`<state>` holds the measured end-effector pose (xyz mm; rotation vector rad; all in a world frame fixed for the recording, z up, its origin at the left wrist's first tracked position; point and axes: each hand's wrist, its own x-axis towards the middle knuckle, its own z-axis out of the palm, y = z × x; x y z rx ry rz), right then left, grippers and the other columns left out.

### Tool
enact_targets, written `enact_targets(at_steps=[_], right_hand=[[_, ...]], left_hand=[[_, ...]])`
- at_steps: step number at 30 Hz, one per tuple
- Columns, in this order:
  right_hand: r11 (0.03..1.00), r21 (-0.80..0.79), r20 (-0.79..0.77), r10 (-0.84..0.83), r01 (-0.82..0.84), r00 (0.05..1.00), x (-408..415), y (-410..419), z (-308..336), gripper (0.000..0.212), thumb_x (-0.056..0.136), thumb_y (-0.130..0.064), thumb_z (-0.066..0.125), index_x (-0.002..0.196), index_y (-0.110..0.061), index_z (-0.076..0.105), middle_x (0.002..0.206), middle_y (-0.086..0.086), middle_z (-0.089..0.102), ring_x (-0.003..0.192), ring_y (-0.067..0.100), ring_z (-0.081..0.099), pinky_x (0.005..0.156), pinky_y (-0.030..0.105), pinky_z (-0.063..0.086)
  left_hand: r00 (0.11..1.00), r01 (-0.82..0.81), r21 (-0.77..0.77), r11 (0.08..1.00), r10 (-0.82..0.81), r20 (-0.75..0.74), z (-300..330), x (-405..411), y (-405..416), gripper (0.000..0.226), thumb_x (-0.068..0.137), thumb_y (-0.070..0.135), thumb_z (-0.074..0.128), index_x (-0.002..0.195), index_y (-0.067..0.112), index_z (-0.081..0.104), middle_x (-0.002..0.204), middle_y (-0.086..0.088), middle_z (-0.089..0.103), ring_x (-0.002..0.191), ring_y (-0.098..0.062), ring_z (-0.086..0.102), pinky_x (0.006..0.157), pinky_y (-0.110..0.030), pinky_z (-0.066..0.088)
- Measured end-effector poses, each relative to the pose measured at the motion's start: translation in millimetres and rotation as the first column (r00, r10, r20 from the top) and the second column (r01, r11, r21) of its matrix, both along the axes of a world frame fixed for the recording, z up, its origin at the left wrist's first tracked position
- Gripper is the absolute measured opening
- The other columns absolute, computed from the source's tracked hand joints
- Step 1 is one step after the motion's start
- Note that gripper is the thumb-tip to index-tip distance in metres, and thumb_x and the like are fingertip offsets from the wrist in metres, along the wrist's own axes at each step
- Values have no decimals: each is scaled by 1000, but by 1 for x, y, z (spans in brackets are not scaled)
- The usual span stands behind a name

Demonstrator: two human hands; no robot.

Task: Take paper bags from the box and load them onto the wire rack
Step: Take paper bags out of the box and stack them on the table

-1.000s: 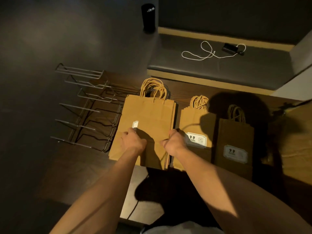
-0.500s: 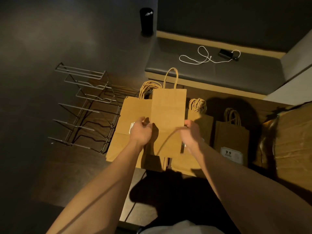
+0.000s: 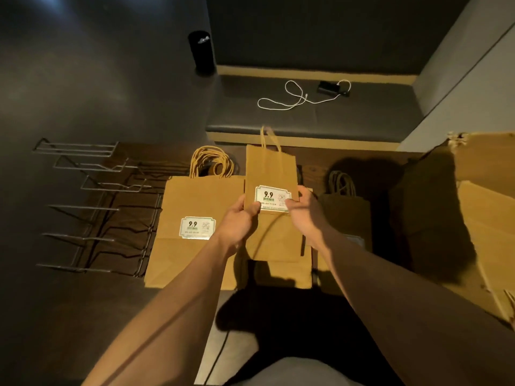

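Held item: a flat brown kraft paper bag with twisted paper handles and a white "9.9" label (image 3: 269, 188) is held upright above the table, label toward the camera, handles up.
Left hand: the left hand (image 3: 240, 222) grips the bag's left edge, thumb laid on the front face, fingers hidden behind the paper.
Right hand: the right hand (image 3: 306, 209) pinches the right edge at label height, thumb on the label's corner.
Large stack: a stack of larger brown paper bags (image 3: 195, 232) lies flat just left of the held bag, label up, handles pointing away.
Other stacks: a shadowed stack of small brown bags (image 3: 345, 215) lies to the right; a further stack beneath the held bag is mostly covered.
Destination: the grey multi-tier wire rack (image 3: 92, 207) lies at the table's left end; no bags are seen on it.
Source: the brown cardboard box (image 3: 487, 190) stands at the right edge, its contents not discernible in the dim light.
Step in hand: a single bag appears to be checked or oriented before loading.
Next move: the bag would need to be carried left across the large stack and slid between two rack wires, kept flat.
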<state>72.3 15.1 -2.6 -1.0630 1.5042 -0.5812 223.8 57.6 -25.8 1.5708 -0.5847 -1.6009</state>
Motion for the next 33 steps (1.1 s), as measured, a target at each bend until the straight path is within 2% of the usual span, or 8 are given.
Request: enact_targets(at_steps=[2, 6, 9, 14, 18, 23, 26, 33], right_hand=[[999, 49, -20, -15, 16, 1000, -17, 0, 0, 56, 99, -10, 52, 150, -16, 31, 147, 8, 43, 123, 20, 47, 90, 25, 38], [975, 35, -62, -218, 220, 974, -62, 4, 0, 64, 94, 5, 51, 149, -21, 33, 143, 8, 46, 124, 22, 49, 88, 31, 44], [951, 27, -133, -301, 307, 944, -97, 9, -3, 54, 93, 8, 48, 142, -13, 46, 127, 10, 58, 110, 20, 54, 84, 29, 44], [926, 107, -190, -339, 363, 921, -145, 22, -30, 46, 91, 2, 45, 135, -10, 53, 125, 14, 61, 112, 29, 58, 96, 40, 49], [907, 212, -161, -335, 365, 928, -160, 23, -46, 48, 97, -3, 41, 145, -5, 38, 141, 16, 49, 125, 32, 51, 94, 34, 46], [834, 294, -195, -425, 467, 884, -158, 22, -62, 53, 100, 2, 35, 151, -6, 27, 156, 13, 30, 140, 29, 34, 110, 31, 30], [798, 290, -230, -477, 528, 848, -158, 18, -74, 50, 102, 2, 34, 151, -5, 29, 157, 14, 28, 142, 29, 31, 109, 27, 26], [833, 248, -307, -416, 494, 856, -156, 17, -77, 47, 99, 7, 37, 146, -1, 36, 153, 16, 33, 140, 28, 34, 109, 25, 26]], left_hand=[[1000, 13, 16, 1000, -13, -10, 0, -14, -2, 28, 101, 21, 53, 129, 22, 49, 125, -1, 68, 116, -16, 61, 103, -34, 47], [996, 81, -19, 997, -81, -36, -8, -55, -11, 28, 102, 11, 49, 130, 10, 46, 128, -12, 63, 113, -24, 61, 95, -37, 52], [940, 251, 95, 963, -266, 215, -19, -86, -16, 31, 99, 24, 55, 129, 19, 48, 110, -3, 66, 93, -18, 61, 76, -33, 51], [839, 476, 197, 857, -509, 189, -38, -137, -14, 27, 93, 17, 65, 118, 18, 55, 117, -2, 66, 109, -23, 62, 101, -35, 47], [873, 403, 256, 878, -454, 180, -47, -162, -11, 43, 89, 51, 63, 119, 21, 59, 116, -4, 66, 99, -21, 62, 89, -34, 48], [848, 360, 342, 868, -457, 269, -55, -177, -15, 53, 104, 32, 45, 152, 13, 33, 150, -5, 42, 115, -19, 57, 90, -14, 46], [846, 340, 367, 866, -452, 283, -56, -175, -19, 51, 103, 31, 45, 149, 12, 37, 146, -10, 49, 129, -29, 52, 106, -32, 43], [923, 270, 339, 901, -343, 177, -69, -175, -18, 52, 99, 27, 48, 147, 9, 40, 139, -14, 55, 102, -20, 64, 88, -31, 51]])
